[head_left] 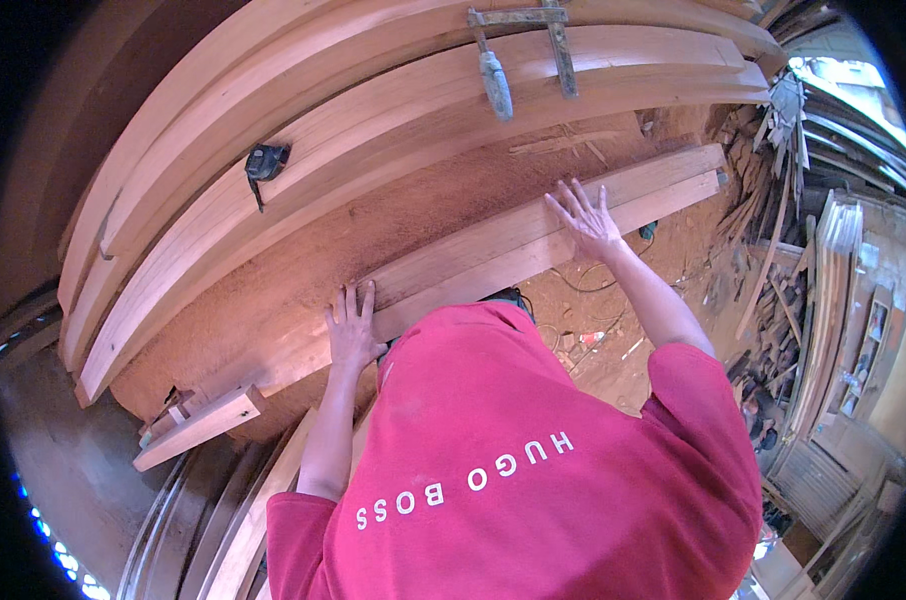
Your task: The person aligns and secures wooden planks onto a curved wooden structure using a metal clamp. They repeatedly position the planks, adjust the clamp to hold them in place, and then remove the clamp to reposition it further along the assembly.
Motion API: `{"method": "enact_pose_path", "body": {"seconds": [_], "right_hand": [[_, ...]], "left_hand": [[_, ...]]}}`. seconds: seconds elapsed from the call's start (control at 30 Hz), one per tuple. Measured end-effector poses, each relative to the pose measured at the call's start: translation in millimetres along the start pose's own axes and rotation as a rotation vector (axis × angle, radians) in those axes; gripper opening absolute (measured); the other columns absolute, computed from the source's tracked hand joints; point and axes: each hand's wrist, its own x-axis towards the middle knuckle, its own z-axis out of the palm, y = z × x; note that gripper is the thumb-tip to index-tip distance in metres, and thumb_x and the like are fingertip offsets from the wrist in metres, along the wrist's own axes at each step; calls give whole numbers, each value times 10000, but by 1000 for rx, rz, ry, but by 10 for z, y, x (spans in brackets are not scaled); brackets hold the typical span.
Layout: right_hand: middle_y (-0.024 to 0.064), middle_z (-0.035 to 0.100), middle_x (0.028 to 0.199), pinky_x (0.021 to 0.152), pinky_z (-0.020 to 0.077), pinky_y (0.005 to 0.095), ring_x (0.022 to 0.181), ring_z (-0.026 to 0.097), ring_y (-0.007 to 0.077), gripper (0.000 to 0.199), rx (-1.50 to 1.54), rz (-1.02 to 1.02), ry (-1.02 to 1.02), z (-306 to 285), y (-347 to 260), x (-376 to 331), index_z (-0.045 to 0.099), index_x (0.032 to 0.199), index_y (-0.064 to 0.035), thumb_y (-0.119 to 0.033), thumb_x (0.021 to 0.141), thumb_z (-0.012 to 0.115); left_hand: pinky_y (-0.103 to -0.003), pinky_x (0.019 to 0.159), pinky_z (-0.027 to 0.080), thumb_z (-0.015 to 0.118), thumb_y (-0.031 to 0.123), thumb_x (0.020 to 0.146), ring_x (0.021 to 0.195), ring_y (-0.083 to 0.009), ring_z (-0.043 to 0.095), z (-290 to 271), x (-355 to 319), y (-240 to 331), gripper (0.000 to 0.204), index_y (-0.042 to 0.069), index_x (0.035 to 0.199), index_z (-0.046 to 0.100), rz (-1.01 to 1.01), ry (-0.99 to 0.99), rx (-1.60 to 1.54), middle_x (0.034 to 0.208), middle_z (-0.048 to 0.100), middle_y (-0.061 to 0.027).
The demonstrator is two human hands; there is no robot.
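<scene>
Red shirt (533,470) nearest, filling the lower middle. Just beyond — left hand (352,330) flat, fingers together and unclenched, pressing the near edge of a long pale plank (493,245), gripping nothing. Farther right, right hand (588,222) spread wide, palm down on the same plank, also released. Plank lying across a sawdust-covered worktop (373,225), running from near left to far right. Short wood offcut (198,428) at the near left. Beyond the sawdust — stacked boards (303,100), with a black tape measure (266,162) on the left and a metal clamp (523,50) at the far middle.
</scene>
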Motion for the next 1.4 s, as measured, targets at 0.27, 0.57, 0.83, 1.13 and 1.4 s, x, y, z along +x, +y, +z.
{"method": "enact_pose_path", "body": {"seconds": [0.27, 0.57, 0.83, 1.13, 1.4], "right_hand": [[208, 296, 1577, 1120, 288, 674, 1465, 268, 422, 1405, 47, -31, 51, 174, 19, 60, 56, 1603, -213, -365, 522, 939], [207, 310, 1570, 1128, 280, 664, 1454, 286, 428, 1420, 88, -31, 1, 52, 10, 36, 70, 1603, -213, -367, 498, 948], [206, 526, 1343, 1040, 412, 576, 1313, 458, 401, 934, 370, 64, 61, -419, 223, 183, 410, 1462, -161, -386, 678, 865], [146, 714, 1036, 836, 528, 389, 914, 681, 259, 530, 1023, 483, 997, -1412, 1418, 1679, 631, 1210, 12, -353, 849, 760], [27, 535, 651, 394, 435, 284, 486, 534, 123, 153, 1746, 327, 716, -1806, 1218, 1878, 525, 925, -61, -175, 922, 628]], "left_hand": [[-548, 1037, 367, 923, 381, 456, 1397, -367, 354, 29, -4, 4, 1285, 213, 1557, 282, 12, 37, -14, 1488, 376, -180], [-614, 1051, 350, 852, 505, 650, 1379, -373, 407, -294, 270, -284, 998, 194, 1491, 413, -58, 144, -145, 1439, 465, -178], [-529, 1061, 359, 702, 479, 867, 1267, -362, 476, -1765, 1527, -645, 636, 118, 1369, 552, -193, 1006, -93, 1365, 526, -154], [-520, 1071, 337, 650, 404, 931, 1303, -341, 457, -1175, 953, 290, 545, 125, 1385, 536, -127, 830, -211, 1408, 500, -136], [-502, 1092, 349, 563, 353, 985, 1281, -381, 473, -211, -95, 606, 494, 47, 1372, 531, -377, 620, -496, 1358, 534, -206]]}}
